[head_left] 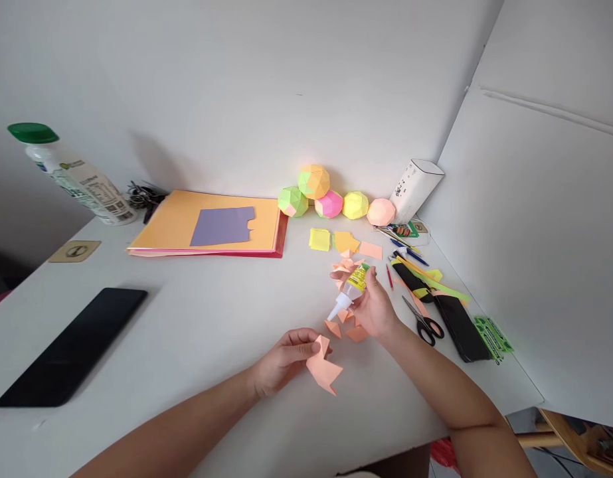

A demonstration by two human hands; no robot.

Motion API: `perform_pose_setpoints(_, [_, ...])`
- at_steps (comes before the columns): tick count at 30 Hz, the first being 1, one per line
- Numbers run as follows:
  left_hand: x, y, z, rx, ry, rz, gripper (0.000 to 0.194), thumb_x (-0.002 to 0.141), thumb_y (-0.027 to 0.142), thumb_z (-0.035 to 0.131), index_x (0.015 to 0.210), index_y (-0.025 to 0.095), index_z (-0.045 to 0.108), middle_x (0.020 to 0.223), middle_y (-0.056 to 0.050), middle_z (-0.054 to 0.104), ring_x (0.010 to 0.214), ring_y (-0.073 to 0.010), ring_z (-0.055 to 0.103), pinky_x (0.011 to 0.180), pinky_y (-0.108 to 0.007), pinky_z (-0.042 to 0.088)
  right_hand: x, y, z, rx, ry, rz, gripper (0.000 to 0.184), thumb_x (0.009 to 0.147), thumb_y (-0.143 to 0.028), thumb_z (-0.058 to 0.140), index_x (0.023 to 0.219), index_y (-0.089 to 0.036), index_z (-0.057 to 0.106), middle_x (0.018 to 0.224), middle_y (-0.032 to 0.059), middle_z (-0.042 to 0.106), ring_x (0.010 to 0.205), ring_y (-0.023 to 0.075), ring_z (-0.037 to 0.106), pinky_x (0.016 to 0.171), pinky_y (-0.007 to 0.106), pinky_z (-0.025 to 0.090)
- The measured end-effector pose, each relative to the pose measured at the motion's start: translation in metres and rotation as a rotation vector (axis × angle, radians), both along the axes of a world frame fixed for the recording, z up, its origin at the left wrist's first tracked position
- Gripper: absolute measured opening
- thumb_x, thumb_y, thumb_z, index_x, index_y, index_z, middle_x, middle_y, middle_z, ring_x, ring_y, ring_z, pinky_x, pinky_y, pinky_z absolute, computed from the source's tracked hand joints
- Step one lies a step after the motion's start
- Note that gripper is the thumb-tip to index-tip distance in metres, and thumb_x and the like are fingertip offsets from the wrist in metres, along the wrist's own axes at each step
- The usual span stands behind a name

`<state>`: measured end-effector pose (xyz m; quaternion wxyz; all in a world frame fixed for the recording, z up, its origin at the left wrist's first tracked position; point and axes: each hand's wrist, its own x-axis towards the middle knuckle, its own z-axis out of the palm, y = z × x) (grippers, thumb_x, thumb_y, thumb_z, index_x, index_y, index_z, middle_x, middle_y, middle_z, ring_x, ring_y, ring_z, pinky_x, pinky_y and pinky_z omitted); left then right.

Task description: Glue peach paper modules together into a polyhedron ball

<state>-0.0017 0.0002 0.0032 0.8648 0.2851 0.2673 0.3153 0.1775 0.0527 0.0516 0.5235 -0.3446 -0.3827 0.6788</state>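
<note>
My left hand [292, 358] pinches a folded peach paper piece [322, 369] between thumb and fingers, just over the table's front part. In my right hand [374, 309] is a clear glue bottle [354, 284] with a yellow label, tilted so its white nozzle points down and left, above the held paper. Beneath and behind the bottle lie several loose peach paper pieces [356, 333], partly hidden by my right hand. A row of faceted paper balls stands by the wall, among them a peach ball [381, 212] and a yellow ball [355, 205].
Scissors [424, 323], a black phone [462, 327] and pens [409, 252] lie at the right. Yellow sticky notes [319, 239] sit behind my hands. At the left are a paper stack [157, 226], a black tablet-like slab [72, 348] and a tall white bottle [82, 182].
</note>
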Motion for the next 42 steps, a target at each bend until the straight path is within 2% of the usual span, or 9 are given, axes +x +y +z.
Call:
perform_pose_setpoints(7, [0.0,0.0,-0.001,-0.009,0.003,-0.004,0.016,0.07,0.027,0.07,0.06,0.015,0.066,0.072,-0.005,0.062,0.082,-0.0206,0.056,0.077,-0.032,0.042,0.004,0.01,-0.011,-0.102,0.19,0.0,0.028,0.081,-0.048,0.059,0.088,-0.021,0.059,0.076,-0.0008,0.065,0.061,0.0117,0.06,0.056,0.025,0.052])
perform_pose_setpoints(13, [-0.001,0.0,-0.002,-0.005,0.009,-0.012,0.014,0.071,0.027,0.07,0.064,0.016,0.068,0.073,-0.005,0.063,0.083,-0.0211,0.056,0.078,-0.033,0.042,0.004,0.011,-0.01,-0.052,0.117,0.029,0.016,0.076,-0.031,0.069,0.083,-0.019,0.061,0.082,-0.0001,0.069,0.076,0.0136,0.066,0.076,0.029,0.053])
perform_pose_setpoints(17, [-0.001,0.001,-0.004,-0.006,0.01,-0.01,0.014,0.07,0.028,0.071,0.064,0.015,0.068,0.074,-0.006,0.064,0.08,-0.0207,0.057,0.074,-0.032,0.042,0.008,0.01,-0.003,-0.009,0.027,0.002,0.02,0.072,-0.026,0.072,0.081,-0.02,0.055,0.08,-0.0018,0.068,0.076,0.0164,0.067,0.081,0.039,0.051])
perform_pose_setpoints(20, [-0.001,0.001,-0.004,-0.01,0.003,-0.009,0.014,0.07,0.027,0.071,0.064,0.015,0.068,0.073,-0.005,0.063,0.079,-0.0199,0.056,0.075,-0.032,0.042,0.028,0.009,-0.004,0.06,-0.167,-0.104,0.028,0.068,-0.027,0.074,0.08,-0.021,0.05,0.084,-0.0019,0.065,0.076,0.0188,0.067,0.079,0.043,0.051])
perform_pose_setpoints(24, [-0.001,0.002,-0.005,-0.002,-0.009,-0.017,0.013,0.073,0.027,0.069,0.066,0.015,0.069,0.072,-0.004,0.062,0.076,-0.0181,0.056,0.079,-0.033,0.042,0.073,0.006,-0.024,0.277,-0.602,-0.541,0.031,0.067,-0.029,0.072,0.078,-0.021,0.045,0.093,0.001,0.058,0.078,0.0162,0.062,0.073,0.035,0.049])
perform_pose_setpoints(26, [-0.001,0.002,-0.006,-0.002,-0.018,-0.02,0.013,0.074,0.026,0.068,0.067,0.015,0.069,0.072,-0.005,0.062,0.076,-0.0183,0.056,0.078,-0.034,0.042,0.093,0.005,-0.036,0.397,-0.837,-0.671,0.028,0.07,-0.028,0.067,0.072,-0.021,0.04,0.09,0.0018,0.055,0.082,0.0167,0.058,0.074,0.033,0.047])
perform_pose_setpoints(30, [-0.002,0.003,-0.007,0.007,-0.035,-0.022,0.015,0.076,0.026,0.065,0.067,0.015,0.068,0.073,-0.005,0.062,0.08,-0.0202,0.057,0.078,-0.034,0.043,0.113,0.005,-0.048,0.521,-1.271,-0.652,0.028,0.067,-0.022,0.061,0.059,-0.021,0.035,0.077,0.0008,0.049,0.077,0.0171,0.053,0.072,0.032,0.044])
perform_pose_setpoints(38, [-0.002,0.003,-0.009,0.031,-0.05,-0.04,0.015,0.078,0.025,0.063,0.067,0.015,0.068,0.073,-0.005,0.061,0.078,-0.0185,0.056,0.08,-0.035,0.043,0.114,0.0,-0.049,0.517,-1.438,-0.42,0.022,0.068,-0.017,0.056,0.054,-0.021,0.039,0.078,0.0027,0.046,0.08,0.02,0.055,0.068,0.031,0.045])
perform_pose_setpoints(42, [-0.002,0.003,-0.009,0.056,-0.039,-0.032,0.015,0.077,0.026,0.064,0.069,0.014,0.069,0.073,-0.005,0.061,0.076,-0.0184,0.056,0.077,-0.035,0.044,0.09,-0.013,-0.034,0.644,-1.509,-0.523,0.017,0.075,-0.02,0.056,0.062,-0.02,0.045,0.083,0.0065,0.05,0.09,0.0246,0.051,0.076,0.038,0.043])
